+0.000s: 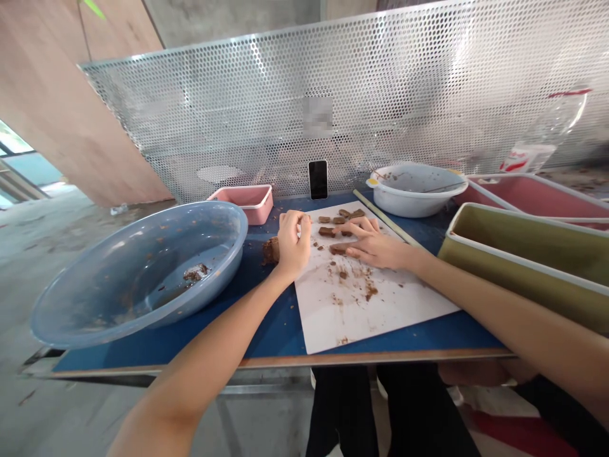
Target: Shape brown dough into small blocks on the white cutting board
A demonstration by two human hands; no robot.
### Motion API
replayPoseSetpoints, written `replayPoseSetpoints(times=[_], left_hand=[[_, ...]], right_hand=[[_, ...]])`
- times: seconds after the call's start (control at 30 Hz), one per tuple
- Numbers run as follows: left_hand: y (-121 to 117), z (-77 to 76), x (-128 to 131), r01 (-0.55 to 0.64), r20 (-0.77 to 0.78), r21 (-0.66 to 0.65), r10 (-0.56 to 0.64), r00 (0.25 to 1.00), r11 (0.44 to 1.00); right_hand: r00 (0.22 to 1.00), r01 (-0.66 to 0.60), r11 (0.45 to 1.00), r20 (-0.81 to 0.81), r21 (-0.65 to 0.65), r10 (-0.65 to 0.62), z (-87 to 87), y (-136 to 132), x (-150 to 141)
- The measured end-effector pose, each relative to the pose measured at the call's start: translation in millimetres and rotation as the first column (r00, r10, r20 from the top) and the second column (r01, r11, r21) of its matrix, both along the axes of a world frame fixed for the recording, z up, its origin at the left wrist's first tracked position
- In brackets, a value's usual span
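Note:
My left hand (294, 246) is closed, its fingers curled in at the left edge of a white board (323, 324); whatever they may hold is hidden. Just left of it, partly covered, a brown clay lump (271, 251) rests on the blue tabletop. My right hand (373, 246) lies palm down over the board, fingers spread. Its fingertips are at small brown clay pieces, among them a clay strip (339, 249) and a clay block (326, 231). More clay pieces (351, 214) lie beyond the fingers. Crumbs and smears of clay (370, 291) mark the board nearer me.
A large blue basin (143, 254) stands left, a small pink box (250, 202) behind it. A phone (318, 179) leans on the perforated metal panel (247, 114). To the right are a stick (387, 219), a white basin (413, 197), a green planter (518, 254) and a plastic bottle (547, 133).

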State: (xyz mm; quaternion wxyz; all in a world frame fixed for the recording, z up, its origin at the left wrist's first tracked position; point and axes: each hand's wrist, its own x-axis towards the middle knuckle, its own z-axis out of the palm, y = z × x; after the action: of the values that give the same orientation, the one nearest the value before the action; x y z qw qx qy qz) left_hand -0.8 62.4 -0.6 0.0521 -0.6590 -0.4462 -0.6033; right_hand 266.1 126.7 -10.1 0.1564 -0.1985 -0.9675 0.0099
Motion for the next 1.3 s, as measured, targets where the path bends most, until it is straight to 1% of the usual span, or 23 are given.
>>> replayPoseSetpoints(times=[0.17, 0.4, 0.53, 0.67, 0.77, 0.83, 0.9, 1.0, 1.13, 1.3], left_hand=[[-0.5, 0.5, 0.8, -0.016, -0.007, -0.020, 0.016, 1.000, 1.000], [-0.6, 0.4, 0.8, -0.016, -0.010, -0.020, 0.016, 1.000, 1.000], [-0.7, 0.1, 1.4, 0.001, -0.003, 0.007, -0.001, 1.000, 1.000], [-1.5, 0.1, 2.9, -0.011, -0.002, -0.005, 0.011, 1.000, 1.000], [-2.1, 0.3, 4.0, -0.002, -0.013, -0.010, 0.001, 1.000, 1.000], [-2.3, 0.3, 4.5, -0.001, -0.009, -0.010, 0.001, 1.000, 1.000], [-2.2, 0.3, 4.9, -0.008, -0.008, -0.018, 0.008, 1.000, 1.000], [-1.8, 0.1, 4.8, -0.006, -0.010, -0.023, 0.005, 1.000, 1.000], [-2.0, -0.3, 4.5, 0.004, -0.003, -0.012, -0.004, 1.000, 1.000], [-3.5, 0.0, 5.4, 0.003, -0.009, -0.022, -0.003, 1.000, 1.000]], right_hand=[[0.997, -0.058, 0.996, 0.050, 0.069, 0.055, -2.0, 3.1, 1.8], [0.999, -0.040, 0.997, 0.037, 0.072, 0.037, -3.3, 5.2, 1.9], [1.000, 0.000, 0.996, 0.006, 0.087, 0.000, -4.5, 4.3, 0.6], [1.000, -0.030, 0.998, 0.007, 0.059, 0.030, 0.5, 1.4, -0.7], [1.000, -0.006, 1.000, 0.027, 0.021, 0.005, 5.3, -1.8, -2.2], [1.000, 0.019, 1.000, 0.009, -0.015, -0.018, 6.8, -2.7, -2.9], [1.000, 0.013, 1.000, 0.000, -0.026, -0.013, 6.2, -2.0, -3.1], [1.000, -0.004, 1.000, 0.023, 0.006, 0.004, 3.1, 1.1, -2.2], [0.998, 0.046, 0.999, -0.034, -0.002, -0.046, 1.1, 6.7, 2.8], [0.999, 0.009, 0.999, -0.049, -0.031, -0.011, 1.9, 13.4, 14.6]])
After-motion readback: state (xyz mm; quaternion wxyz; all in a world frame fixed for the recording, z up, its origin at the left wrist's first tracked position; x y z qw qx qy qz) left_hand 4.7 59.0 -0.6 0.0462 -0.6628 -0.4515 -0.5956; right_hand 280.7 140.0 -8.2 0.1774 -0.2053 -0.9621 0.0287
